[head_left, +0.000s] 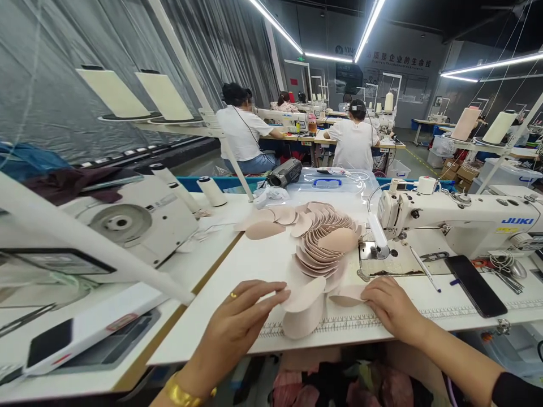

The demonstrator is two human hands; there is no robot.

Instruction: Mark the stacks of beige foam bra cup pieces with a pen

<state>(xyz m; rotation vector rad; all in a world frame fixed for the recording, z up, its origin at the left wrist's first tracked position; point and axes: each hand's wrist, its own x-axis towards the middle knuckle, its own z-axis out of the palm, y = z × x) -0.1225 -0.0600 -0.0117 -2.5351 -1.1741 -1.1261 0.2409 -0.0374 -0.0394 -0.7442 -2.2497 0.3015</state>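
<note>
My left hand [240, 323] lies on the white table [258, 265] with fingers stretched toward a beige foam pad [304, 305] at the front edge, its fingertips touching the pad. My right hand [392, 305] rests palm down, fingers together, on another beige pad [345, 294] just right of it. Behind them a fanned stack of several beige pads [326, 240] curves toward the sewing machine's needle plate [382, 257]. A gold ring and bracelet are on my left hand and wrist.
A white JUKI sewing machine [466, 217] stands at right, with a black phone [475, 285], pen and scissors [504, 277] beside it. Another machine [127, 220] and thread cones [163, 96] are at left. A clear plastic box [328, 183] sits behind. Two people sew farther back.
</note>
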